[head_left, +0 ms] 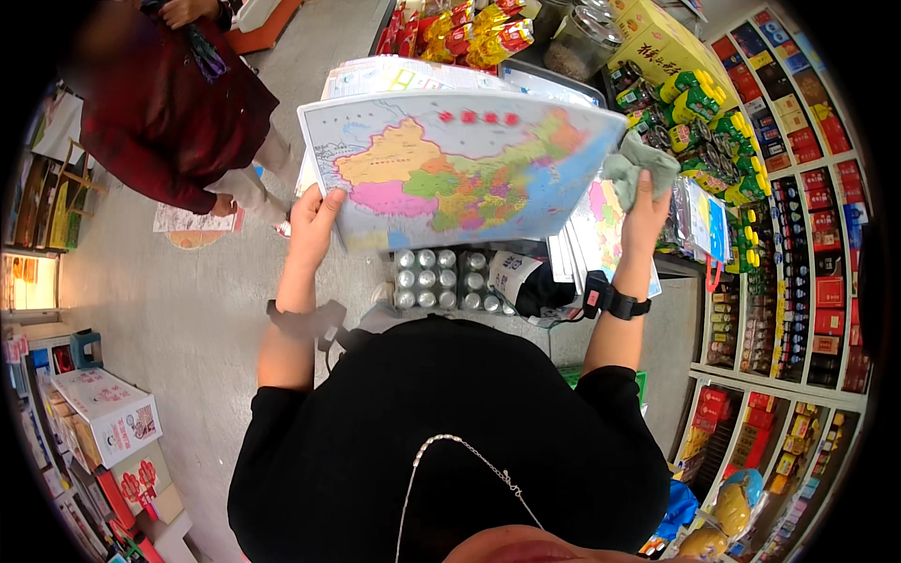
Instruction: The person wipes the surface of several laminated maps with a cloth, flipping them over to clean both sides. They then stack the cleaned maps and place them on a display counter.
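In the head view, the left hand (pixel 314 218) grips the lower left corner of a colourful laminated map (pixel 450 169), held up flat above a pack of silver cans (pixel 441 279). The right hand (pixel 646 208) closes on a grey-green cloth (pixel 638 164) at the map's right edge. Another person in a red jacket (pixel 164 103) stands at the upper left, near the shop floor (pixel 178 300).

The left hand (pixel 313 218) is gripping the lower left edge of a large glossy colour-printed map sheet (pixel 455 169), holding it up flat. The right hand (pixel 646 208) is pressing a crumpled pale green cloth (pixel 638 165) against the sheet's right edge. Silver-topped cans in a tray (pixel 441 279) are sitting below the sheet. A person in a dark red jacket (pixel 169 103) is standing at the upper left.
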A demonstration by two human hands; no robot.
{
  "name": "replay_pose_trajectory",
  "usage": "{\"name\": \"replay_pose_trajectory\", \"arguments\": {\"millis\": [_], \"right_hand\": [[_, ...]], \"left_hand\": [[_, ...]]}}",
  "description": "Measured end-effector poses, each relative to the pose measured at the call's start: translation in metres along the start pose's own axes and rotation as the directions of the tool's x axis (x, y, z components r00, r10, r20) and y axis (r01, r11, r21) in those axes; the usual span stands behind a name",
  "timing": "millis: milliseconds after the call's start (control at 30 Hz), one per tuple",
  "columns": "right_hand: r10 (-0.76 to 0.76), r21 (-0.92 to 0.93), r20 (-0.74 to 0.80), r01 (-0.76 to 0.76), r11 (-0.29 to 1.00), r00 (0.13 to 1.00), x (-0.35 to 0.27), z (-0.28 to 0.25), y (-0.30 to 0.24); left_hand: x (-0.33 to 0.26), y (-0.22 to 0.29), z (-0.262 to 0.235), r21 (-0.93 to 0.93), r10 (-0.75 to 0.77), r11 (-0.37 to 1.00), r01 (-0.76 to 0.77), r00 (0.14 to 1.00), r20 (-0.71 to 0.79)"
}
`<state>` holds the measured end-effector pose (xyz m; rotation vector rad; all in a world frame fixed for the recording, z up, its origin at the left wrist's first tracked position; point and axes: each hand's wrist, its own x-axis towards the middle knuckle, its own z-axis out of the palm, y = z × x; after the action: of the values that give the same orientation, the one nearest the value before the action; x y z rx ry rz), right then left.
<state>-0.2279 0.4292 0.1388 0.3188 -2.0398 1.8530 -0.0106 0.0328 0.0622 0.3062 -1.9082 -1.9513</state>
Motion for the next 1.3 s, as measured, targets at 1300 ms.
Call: {"name": "replay_pose_trajectory", "arguments": {"millis": [1300], "right_hand": [[-0.029,-0.197,0.955,0.704,0.683,0.296,-0.107,0.269,0.056]], "left_hand": [[0.006,-0.078,-0.022,-0.474,-0.454,0.726,0.499,0.865,0.215]]}}
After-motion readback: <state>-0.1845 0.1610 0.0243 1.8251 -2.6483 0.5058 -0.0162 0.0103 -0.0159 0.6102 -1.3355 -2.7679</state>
